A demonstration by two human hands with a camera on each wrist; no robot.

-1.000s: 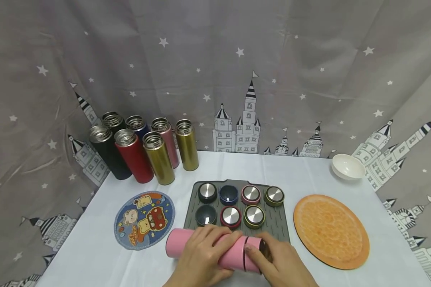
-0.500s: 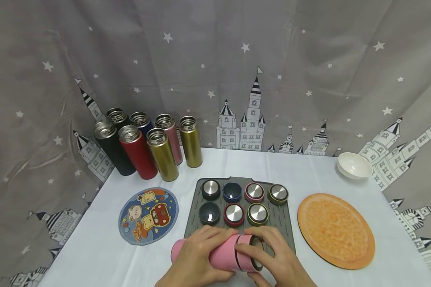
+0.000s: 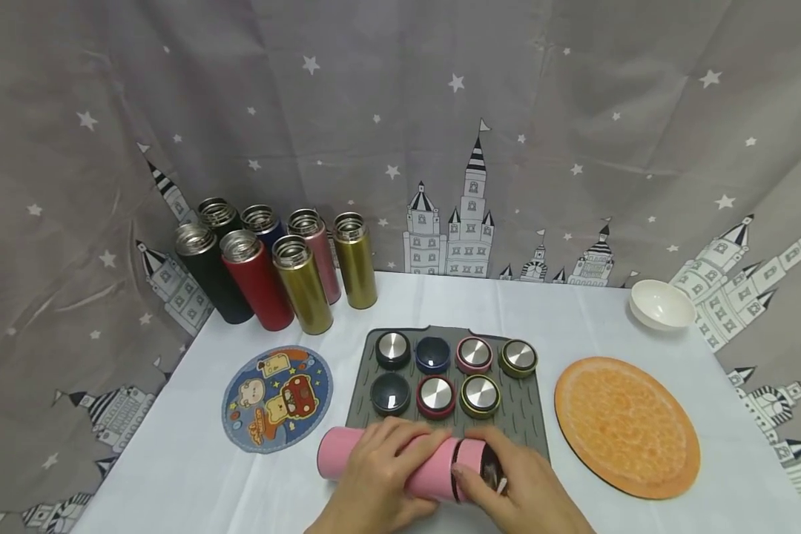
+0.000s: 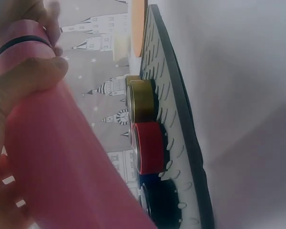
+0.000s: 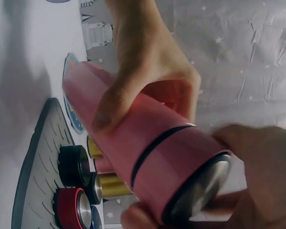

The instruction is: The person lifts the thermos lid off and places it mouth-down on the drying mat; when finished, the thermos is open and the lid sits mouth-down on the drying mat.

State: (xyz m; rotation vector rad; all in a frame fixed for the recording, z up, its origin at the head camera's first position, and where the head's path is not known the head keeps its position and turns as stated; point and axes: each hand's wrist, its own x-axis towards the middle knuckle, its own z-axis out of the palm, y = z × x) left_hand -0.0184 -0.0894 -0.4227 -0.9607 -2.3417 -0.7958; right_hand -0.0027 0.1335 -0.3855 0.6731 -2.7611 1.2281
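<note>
A pink thermos bottle [image 3: 338,451] lies almost level above the front of a grey mat, its capped end to the right. My left hand [image 3: 386,471] wraps round the bottle's body, thumb underneath and fingers over the top in the head view. On the bottle's end sits a pink lid [image 5: 183,164] with a shiny metal top; a dark ring separates it from the body. The right hand [image 3: 521,482] grips this lid between thumb and curled fingers, partly hiding it. In the left wrist view the body [image 4: 71,152] slants across the frame.
Several lids, among them a red-rimmed one [image 3: 435,397], stand on the grey mat [image 3: 523,415]. Several uncapped bottles, one red [image 3: 260,285], stand back left. A cartoon mat [image 3: 240,430] lies left, an orange round mat [image 3: 627,430] right, and a white bowl [image 3: 662,305] back right.
Half a second ago the right fingers were spread more loosely round the lid; now the hand has turned and its thumb lies across the lid. The bottle's left end has swung slightly upward.
</note>
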